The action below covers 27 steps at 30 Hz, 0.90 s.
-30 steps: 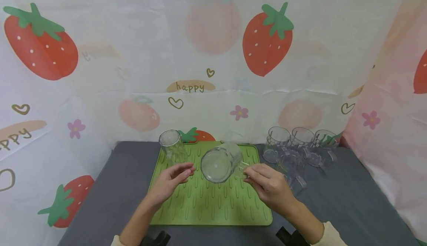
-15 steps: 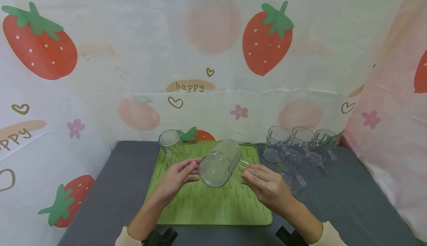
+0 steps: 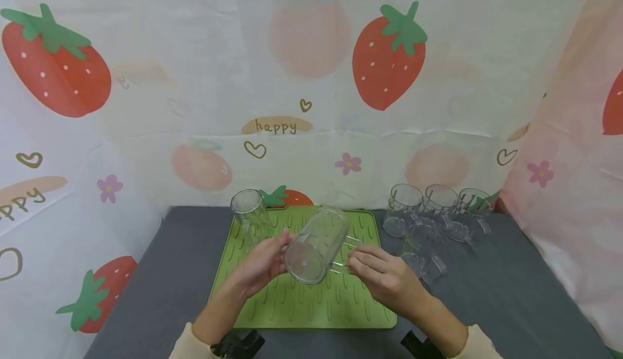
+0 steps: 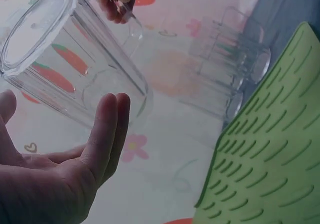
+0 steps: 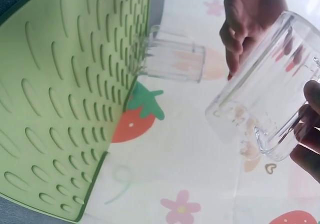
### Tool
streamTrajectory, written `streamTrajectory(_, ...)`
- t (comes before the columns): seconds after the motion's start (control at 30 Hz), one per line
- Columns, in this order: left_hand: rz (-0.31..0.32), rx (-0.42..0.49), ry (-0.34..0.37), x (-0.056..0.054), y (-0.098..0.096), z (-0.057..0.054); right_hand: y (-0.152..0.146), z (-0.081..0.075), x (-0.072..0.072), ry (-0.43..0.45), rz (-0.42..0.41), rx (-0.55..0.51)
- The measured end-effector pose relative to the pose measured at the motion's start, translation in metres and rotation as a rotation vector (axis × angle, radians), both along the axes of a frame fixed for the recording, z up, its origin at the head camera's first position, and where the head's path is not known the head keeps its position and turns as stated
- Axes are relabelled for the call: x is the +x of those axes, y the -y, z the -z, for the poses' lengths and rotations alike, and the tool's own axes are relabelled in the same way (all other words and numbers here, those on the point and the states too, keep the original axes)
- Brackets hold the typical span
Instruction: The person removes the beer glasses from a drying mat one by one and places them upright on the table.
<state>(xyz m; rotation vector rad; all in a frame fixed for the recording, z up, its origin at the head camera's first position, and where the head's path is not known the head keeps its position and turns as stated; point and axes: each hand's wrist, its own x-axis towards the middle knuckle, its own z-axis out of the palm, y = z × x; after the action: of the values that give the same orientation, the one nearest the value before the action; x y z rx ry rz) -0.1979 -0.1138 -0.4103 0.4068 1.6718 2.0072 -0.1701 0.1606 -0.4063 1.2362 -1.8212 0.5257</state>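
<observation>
A clear glass mug [image 3: 316, 248] is held up over the green mat [image 3: 311, 307], tilted with its base towards me. My right hand [image 3: 384, 280] grips it by the handle. On the mug's other side is my left hand [image 3: 263, 266], fingertips right at the glass wall. In the left wrist view the left hand's fingers [image 4: 102, 134] extend alongside the mug [image 4: 75, 59], not wrapped round it. The right wrist view has the right hand [image 5: 307, 134] at the handle side, its fingers partly cut off by the frame.
Another clear mug [image 3: 252, 218] stands at the mat's back left corner. Several more clear mugs [image 3: 440, 202] are grouped at the back right of the grey tabletop [image 3: 506, 294]. A strawberry-print curtain [image 3: 311, 170] hangs right behind the table.
The left hand has moved right and in to the mug's side. The mug has tipped further, its base end swinging lower and a little left; the right hand keeps the handle.
</observation>
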Motion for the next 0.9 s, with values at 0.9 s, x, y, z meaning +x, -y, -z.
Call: streamTrajectory(0.9, 0.118, 0.118, 0.316, -0.0085, -0.0078, 0.0085, 0.0032, 0.0086, 0.0003, -0.049, -0.007, 0.078)
